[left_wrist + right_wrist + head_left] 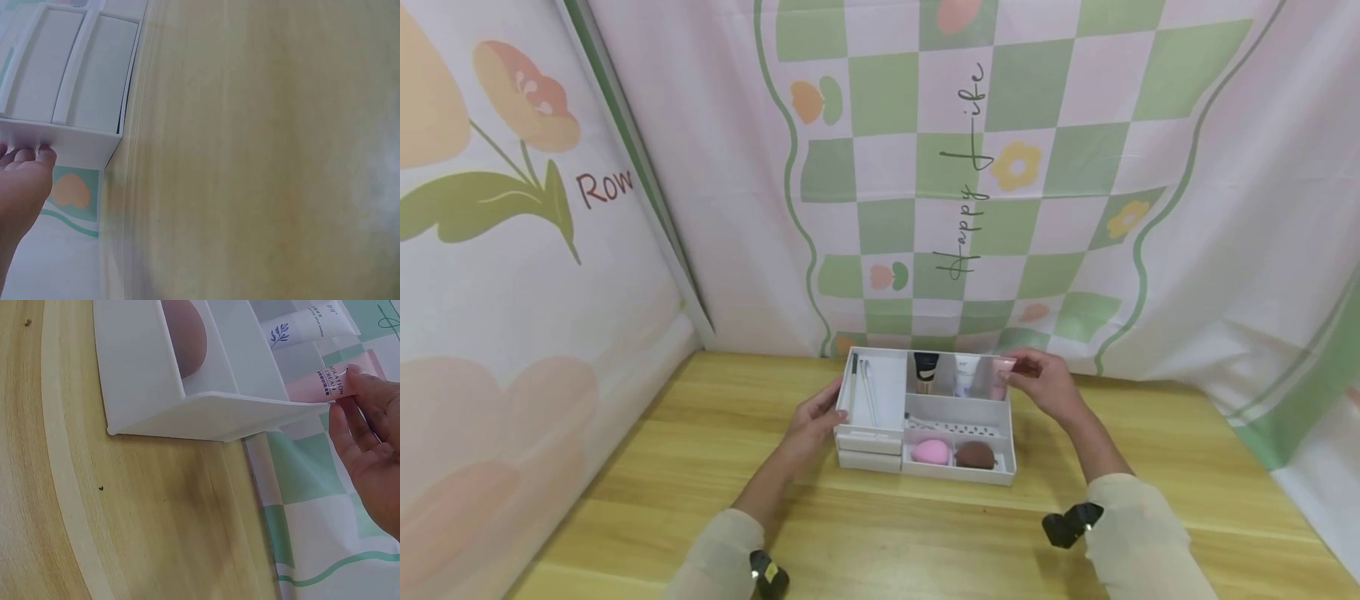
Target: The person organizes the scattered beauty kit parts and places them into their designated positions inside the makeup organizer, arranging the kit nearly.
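Note:
A white desktop organizer stands on the wooden table. My left hand holds its left side, thumb at the rim near the front corner. In the left wrist view, the fingertips meet the side wall beside two drawers. At the back right compartment, my right hand pinches a pink cream tube between thumb and fingers, its lower part inside. Next to it stand a white tube and a black-capped bottle.
Thin brushes lie in the organizer's left tray. A pink makeup sponge and a brown one sit in the front compartments. Behind the table hangs a checkered curtain, close to the organizer's back.

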`<control>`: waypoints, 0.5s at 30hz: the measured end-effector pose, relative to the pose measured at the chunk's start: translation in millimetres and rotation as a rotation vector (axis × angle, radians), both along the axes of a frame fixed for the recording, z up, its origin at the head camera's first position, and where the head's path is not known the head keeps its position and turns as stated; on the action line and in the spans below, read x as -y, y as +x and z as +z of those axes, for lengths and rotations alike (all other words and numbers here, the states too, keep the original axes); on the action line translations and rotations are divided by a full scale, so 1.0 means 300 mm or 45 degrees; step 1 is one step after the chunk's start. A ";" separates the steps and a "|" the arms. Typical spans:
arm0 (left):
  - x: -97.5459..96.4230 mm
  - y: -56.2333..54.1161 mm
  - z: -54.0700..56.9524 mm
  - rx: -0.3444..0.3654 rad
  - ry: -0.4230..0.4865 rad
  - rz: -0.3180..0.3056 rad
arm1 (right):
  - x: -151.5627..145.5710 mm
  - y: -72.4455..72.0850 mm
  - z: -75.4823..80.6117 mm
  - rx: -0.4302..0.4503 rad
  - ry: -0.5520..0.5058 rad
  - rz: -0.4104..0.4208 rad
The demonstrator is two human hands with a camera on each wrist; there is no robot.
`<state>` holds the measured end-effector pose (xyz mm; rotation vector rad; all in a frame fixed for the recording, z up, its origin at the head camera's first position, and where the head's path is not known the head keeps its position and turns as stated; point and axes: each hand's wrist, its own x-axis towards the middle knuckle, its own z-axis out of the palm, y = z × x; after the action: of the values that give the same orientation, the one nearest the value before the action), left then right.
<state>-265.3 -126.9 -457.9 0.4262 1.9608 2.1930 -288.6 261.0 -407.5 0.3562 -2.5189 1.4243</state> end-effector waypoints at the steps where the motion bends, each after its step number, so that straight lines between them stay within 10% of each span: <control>1: 0.000 0.000 0.000 -0.003 0.000 0.001 | 0.001 0.001 0.001 -0.008 0.011 0.006; 15: -0.002 -0.003 -0.001 0.004 0.013 -0.002 | 0.003 0.000 0.002 -0.045 0.079 0.031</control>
<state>-266.2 -126.2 -458.2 0.4251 1.9482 2.2021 -288.6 260.2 -406.8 0.4205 -2.5432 1.3380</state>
